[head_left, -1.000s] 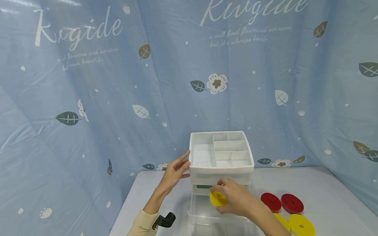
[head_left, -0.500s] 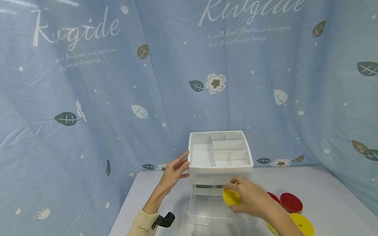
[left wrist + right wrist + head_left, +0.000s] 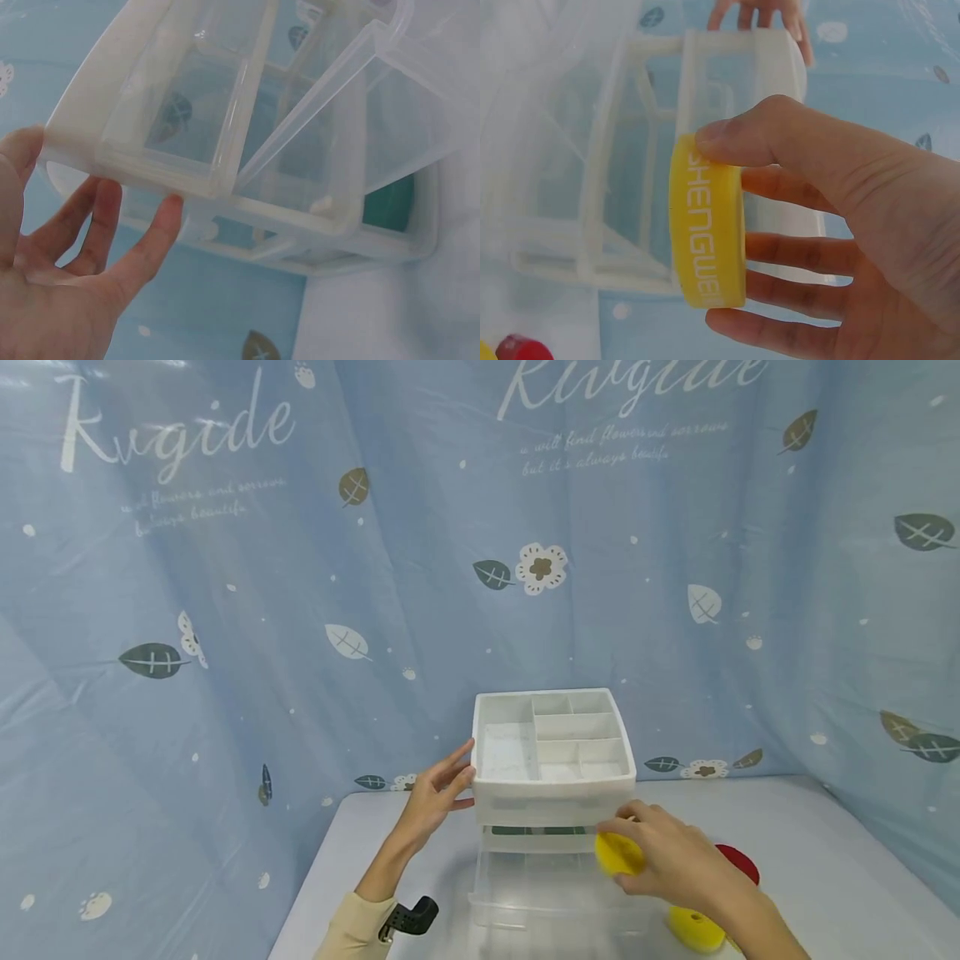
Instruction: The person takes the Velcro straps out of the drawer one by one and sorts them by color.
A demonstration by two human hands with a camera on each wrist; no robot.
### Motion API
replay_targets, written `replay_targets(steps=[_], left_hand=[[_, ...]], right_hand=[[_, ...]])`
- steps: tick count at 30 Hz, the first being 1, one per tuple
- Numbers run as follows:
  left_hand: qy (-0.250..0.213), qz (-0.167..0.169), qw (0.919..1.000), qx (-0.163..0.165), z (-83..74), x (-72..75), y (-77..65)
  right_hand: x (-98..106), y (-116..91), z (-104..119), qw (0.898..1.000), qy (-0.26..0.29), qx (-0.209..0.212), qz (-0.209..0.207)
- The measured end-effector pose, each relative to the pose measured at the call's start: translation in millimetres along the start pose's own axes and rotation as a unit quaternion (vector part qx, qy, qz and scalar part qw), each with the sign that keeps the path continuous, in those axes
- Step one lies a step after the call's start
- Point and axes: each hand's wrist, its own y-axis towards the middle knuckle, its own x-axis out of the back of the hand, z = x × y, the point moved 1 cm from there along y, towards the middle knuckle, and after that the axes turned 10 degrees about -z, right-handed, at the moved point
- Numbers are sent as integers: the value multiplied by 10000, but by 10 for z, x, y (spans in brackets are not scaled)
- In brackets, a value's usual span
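Observation:
My left hand [image 3: 431, 797] rests its fingertips against the left side of a white drawer cabinet [image 3: 555, 793] with a compartment top. In the left wrist view those fingers [image 3: 161, 225] reach the cabinet's edge, fairly straight. Beneath the top section, a clear drawer [image 3: 540, 885] stands pulled out toward me. My right hand [image 3: 678, 860] grips a yellow disc [image 3: 618, 853] by its rim, right of the drawer's middle and above it. White lettering runs along the rim of that disc in the right wrist view, with the thumb on one end and the fingers behind.
On the table [image 3: 832, 860] to the right lie another yellow disc [image 3: 693, 927] and a red disc [image 3: 741, 862], partly hidden by my right forearm. Something green [image 3: 390, 202] shows inside a lower part of the cabinet. A blue patterned curtain [image 3: 420, 527] hangs behind.
My right hand has moved right with the yellow disc, from over the drawer's middle toward its right side. My left hand stays on the cabinet. The head view has shifted slightly.

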Motion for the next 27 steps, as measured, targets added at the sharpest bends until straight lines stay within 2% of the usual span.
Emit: replay_targets(steps=[16, 27], left_hand=[[-56, -2, 10000, 56, -30, -18, 0], [-44, -26, 10000, 50, -39, -9, -16]], right_hand=[[88, -130, -427, 9969, -475, -588, 230], [30, -276, -822, 9924, -551, -1038, 366]])
